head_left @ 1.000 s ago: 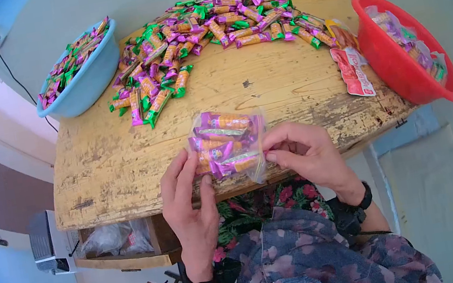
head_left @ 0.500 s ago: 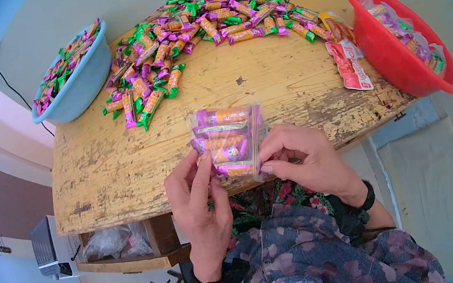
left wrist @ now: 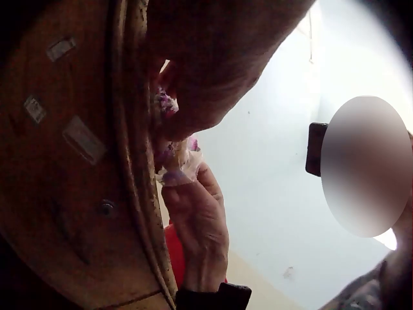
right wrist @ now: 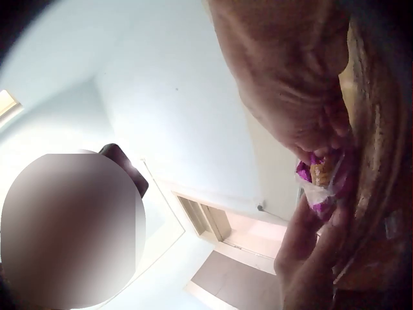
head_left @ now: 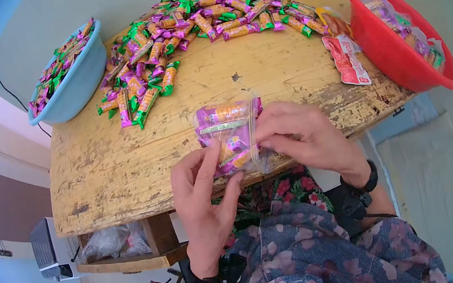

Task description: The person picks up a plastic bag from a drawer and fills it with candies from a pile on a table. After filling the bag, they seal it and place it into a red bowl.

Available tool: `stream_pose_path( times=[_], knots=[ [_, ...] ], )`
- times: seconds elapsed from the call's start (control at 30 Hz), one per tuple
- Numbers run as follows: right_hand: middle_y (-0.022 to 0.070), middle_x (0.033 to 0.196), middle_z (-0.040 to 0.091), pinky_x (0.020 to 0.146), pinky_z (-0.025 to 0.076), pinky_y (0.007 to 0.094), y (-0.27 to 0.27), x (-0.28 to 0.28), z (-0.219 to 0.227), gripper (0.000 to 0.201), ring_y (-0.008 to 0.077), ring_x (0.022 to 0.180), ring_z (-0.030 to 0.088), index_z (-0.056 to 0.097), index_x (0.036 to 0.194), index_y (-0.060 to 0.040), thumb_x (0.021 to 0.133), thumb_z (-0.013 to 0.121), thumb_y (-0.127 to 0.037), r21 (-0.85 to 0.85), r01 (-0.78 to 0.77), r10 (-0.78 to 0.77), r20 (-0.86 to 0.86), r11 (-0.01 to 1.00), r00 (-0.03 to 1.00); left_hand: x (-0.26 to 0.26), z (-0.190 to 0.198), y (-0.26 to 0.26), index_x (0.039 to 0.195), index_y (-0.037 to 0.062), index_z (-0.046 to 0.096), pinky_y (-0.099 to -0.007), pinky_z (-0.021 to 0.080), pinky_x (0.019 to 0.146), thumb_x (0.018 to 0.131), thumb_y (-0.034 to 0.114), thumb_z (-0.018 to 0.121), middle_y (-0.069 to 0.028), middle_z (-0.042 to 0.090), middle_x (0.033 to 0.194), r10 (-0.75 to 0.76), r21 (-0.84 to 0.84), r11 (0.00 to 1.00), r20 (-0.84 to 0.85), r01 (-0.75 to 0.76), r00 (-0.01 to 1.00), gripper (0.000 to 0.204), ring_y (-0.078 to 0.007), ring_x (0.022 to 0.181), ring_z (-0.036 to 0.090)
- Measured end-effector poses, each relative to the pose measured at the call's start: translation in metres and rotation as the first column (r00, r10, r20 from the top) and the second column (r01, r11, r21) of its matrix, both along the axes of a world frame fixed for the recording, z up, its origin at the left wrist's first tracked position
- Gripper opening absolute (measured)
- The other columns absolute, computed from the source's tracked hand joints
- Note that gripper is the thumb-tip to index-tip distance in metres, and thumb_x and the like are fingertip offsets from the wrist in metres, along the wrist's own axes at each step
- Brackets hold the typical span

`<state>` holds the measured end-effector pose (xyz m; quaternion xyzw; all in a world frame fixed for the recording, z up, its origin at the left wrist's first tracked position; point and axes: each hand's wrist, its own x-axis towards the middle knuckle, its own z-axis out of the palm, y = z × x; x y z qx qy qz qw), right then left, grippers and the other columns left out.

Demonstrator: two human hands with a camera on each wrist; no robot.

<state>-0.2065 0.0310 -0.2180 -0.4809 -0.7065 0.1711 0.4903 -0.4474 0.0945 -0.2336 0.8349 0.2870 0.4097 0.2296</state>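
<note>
A clear zip bag (head_left: 224, 127) with several purple-wrapped snack sticks inside is held at the table's near edge in the head view. My left hand (head_left: 203, 196) grips its near left part, thumb on the near side and fingers over the wrappers. With thumb and forefinger my right hand (head_left: 304, 135) pinches the zip edge on the bag's right side. In the right wrist view, the bag (right wrist: 319, 194) shows between both hands beside the table edge. From the left wrist, the bag's clear end (left wrist: 182, 174) is seen at the fingertips of the right hand (left wrist: 201, 223).
Loose wrapped snack sticks (head_left: 162, 44) heap across the back of the worn wooden table (head_left: 113, 178). A blue basin (head_left: 79, 85) of sticks stands left, a red basin (head_left: 368, 40) of filled bags right. Near it lies a red packet (head_left: 348, 61). An open drawer (head_left: 130, 262) juts out below.
My right hand has slid from the bag's near corner farther up its zip edge. The left hand has shifted slightly right, still gripping the bag, and the bag's near end now slants.
</note>
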Motion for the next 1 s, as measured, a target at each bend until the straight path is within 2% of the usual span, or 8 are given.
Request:
stream_pose_path(
  times=[0.03, 0.23, 0.33, 0.43, 0.6, 0.73, 0.83, 1.0],
  knots=[
    [0.0114, 0.1, 0.071, 0.08, 0.056, 0.0353, 0.001, 0.0, 0.002, 0.017, 0.024, 0.09, 0.072, 0.074, 0.114, -0.0006, 0.098, 0.071, 0.001, 0.014, 0.0, -0.001, 0.046, 1.0, 0.999, 0.001, -0.001, 0.001, 0.145, 0.0062, 0.069, -0.04, 0.054, 0.102, 0.078, -0.002, 0.088, -0.0138, 0.064, 0.128, 0.0, -0.008, 1.0, 0.002, 0.0, 1.0, 0.07, -0.029, 0.115, 0.064],
    [0.0059, 0.097, 0.071, 0.075, 0.056, 0.0278, -0.014, -0.022, 0.002, 0.018, 0.0102, 0.086, 0.069, 0.073, 0.113, -0.0015, 0.096, 0.079, -0.006, -0.328, 0.153, -0.274, -0.365, 0.932, 0.89, 0.006, -0.006, 0.001, 0.145, 0.007, 0.069, -0.0402, 0.055, 0.102, 0.078, -0.003, 0.087, -0.016, 0.064, 0.132, 0.03, 0.046, 0.998, 0.055, -0.032, 0.998, 0.07, -0.0309, 0.118, 0.064],
    [0.0024, 0.095, 0.071, 0.073, 0.055, 0.0264, -0.017, -0.022, -0.016, 0.022, 0.0053, 0.088, 0.066, 0.073, 0.114, -0.0031, 0.095, 0.083, -0.009, -0.318, 0.199, -0.337, -0.473, 0.927, 0.814, 0.008, -0.006, -0.003, 0.145, 0.0069, 0.069, -0.0409, 0.055, 0.102, 0.078, -0.003, 0.087, -0.0172, 0.063, 0.135, 0.057, 0.033, 0.998, 0.03, -0.058, 0.998, 0.069, -0.032, 0.12, 0.064],
    [0.0053, 0.103, 0.071, 0.073, 0.055, 0.0264, -0.026, -0.032, -0.016, 0.035, 0.0084, 0.087, 0.068, 0.071, 0.116, -0.0029, 0.088, 0.09, -0.011, -0.247, 0.285, -0.366, -0.413, 0.926, 0.834, 0.011, -0.009, -0.005, 0.145, 0.0069, 0.069, -0.0422, 0.055, 0.103, 0.078, -0.003, 0.087, -0.0178, 0.062, 0.134, 0.079, 0.058, 0.995, 0.014, -0.08, 0.997, 0.07, -0.0329, 0.12, 0.064],
    [0.0114, 0.125, 0.069, 0.068, 0.053, 0.0272, -0.03, -0.04, -0.015, 0.053, 0.0161, 0.089, 0.07, 0.068, 0.123, -0.0034, 0.078, 0.096, -0.007, 0.065, 0.376, -0.367, -0.123, 0.924, 0.922, 0.015, -0.01, -0.005, 0.145, 0.0064, 0.068, -0.0425, 0.054, 0.102, 0.077, 0.0, 0.089, -0.0183, 0.061, 0.132, 0.09, 0.09, 0.992, 0.012, -0.091, 0.996, 0.071, -0.0338, 0.119, 0.063],
    [0.0154, 0.113, 0.072, 0.068, 0.059, 0.0355, -0.029, -0.051, -0.028, 0.044, 0.0249, 0.079, 0.074, 0.067, 0.121, -0.002, 0.083, 0.089, -0.005, 0.02, 0.445, -0.437, -0.148, 0.895, 0.887, 0.014, -0.006, -0.002, 0.148, 0.0018, 0.065, -0.0403, 0.056, 0.095, 0.083, 0.002, 0.087, -0.0203, 0.059, 0.133, 0.071, 0.157, 0.986, -0.043, -0.063, 0.997, 0.068, -0.0335, 0.116, 0.063],
    [0.0154, 0.105, 0.073, 0.063, 0.058, 0.0364, -0.026, -0.052, -0.03, 0.037, 0.0275, 0.075, 0.074, 0.069, 0.119, -0.0013, 0.085, 0.085, 0.0, 0.079, 0.483, -0.473, -0.112, 0.872, 0.874, 0.008, -0.001, -0.001, 0.15, 0.0015, 0.063, -0.0405, 0.056, 0.096, 0.085, 0.004, 0.086, -0.0206, 0.059, 0.135, -0.001, 0.086, 0.996, 0.005, 0.0, 1.0, 0.069, -0.033, 0.117, 0.062],
    [0.0148, 0.097, 0.072, 0.062, 0.057, 0.0381, -0.02, -0.042, -0.036, 0.03, 0.03, 0.073, 0.073, 0.073, 0.115, -0.0025, 0.086, 0.08, 0.002, 0.225, 0.514, -0.522, -0.029, 0.828, 0.853, -0.001, -0.008, 0.0, 0.15, 0.001, 0.062, -0.0365, 0.057, 0.092, 0.086, 0.001, 0.084, -0.0209, 0.059, 0.139, 0.055, -0.073, 0.996, 0.11, -0.047, 0.992, 0.068, -0.03, 0.116, 0.065]
  ],
)
